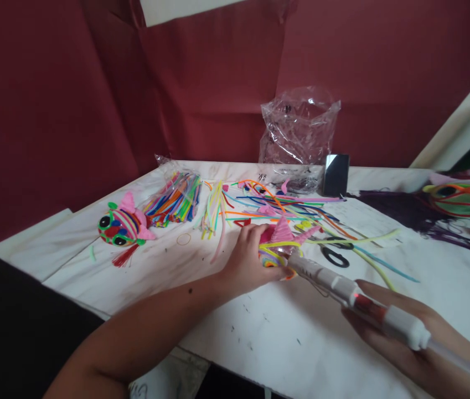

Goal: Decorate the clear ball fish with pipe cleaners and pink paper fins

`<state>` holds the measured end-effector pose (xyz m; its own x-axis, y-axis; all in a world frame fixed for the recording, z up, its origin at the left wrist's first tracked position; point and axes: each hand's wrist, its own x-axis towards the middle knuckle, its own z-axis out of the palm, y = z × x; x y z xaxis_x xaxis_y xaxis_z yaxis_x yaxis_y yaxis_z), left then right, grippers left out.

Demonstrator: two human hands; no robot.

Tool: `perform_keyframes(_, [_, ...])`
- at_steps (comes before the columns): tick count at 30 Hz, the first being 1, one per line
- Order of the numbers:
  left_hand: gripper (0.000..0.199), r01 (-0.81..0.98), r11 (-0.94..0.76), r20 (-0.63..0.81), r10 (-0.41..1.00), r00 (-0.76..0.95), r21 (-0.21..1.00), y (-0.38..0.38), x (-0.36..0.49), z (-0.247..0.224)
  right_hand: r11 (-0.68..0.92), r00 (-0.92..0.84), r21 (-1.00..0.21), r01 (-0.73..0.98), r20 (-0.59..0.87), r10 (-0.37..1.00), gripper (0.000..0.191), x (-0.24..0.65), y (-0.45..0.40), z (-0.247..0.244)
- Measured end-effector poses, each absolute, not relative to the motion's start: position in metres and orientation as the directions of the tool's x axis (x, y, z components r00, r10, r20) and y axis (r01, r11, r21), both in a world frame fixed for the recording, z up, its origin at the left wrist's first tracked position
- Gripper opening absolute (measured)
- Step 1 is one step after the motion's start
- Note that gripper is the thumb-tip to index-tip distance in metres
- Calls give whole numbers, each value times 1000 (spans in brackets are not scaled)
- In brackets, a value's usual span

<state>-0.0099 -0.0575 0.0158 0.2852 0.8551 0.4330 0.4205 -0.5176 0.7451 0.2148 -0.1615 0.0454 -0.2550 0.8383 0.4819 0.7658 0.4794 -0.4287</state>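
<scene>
My left hand [248, 252] is closed around a small craft fish [277, 244] with pink pipe-cleaner fins and yellow, orange and purple strands on its body. In my right hand [409, 332] is a white hot glue gun [338, 288] with a small red light on its side. Its nozzle is at the fish's near side; whether the tip touches is too blurred to tell. A clear glue stick [459, 360] sticks out of the gun's back end. Beyond the fish lie black-handled scissors [335, 256] and a yellow pipe cleaner [373, 237].
A similar fish [122, 224] with googly eyes and a red tassel lies at the left. Bundled pipe cleaners [176, 199], loose strands [255, 202], a clear plastic bag [299, 130] and a phone [336, 174] occupy the back. A decorated clear bottle [467, 198] is at the right.
</scene>
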Motion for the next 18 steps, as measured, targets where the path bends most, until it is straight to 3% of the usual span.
perform_keyframes(5, [90,409,-570,493,821,286,712,-58,-8,15,579,-438,-446,683,385,812,14,214,-149,56])
perform_keyframes(18, [91,416,-575,482,818,314,705,-57,-9,15,575,-447,-428,698,367,816,16,215,-147,52])
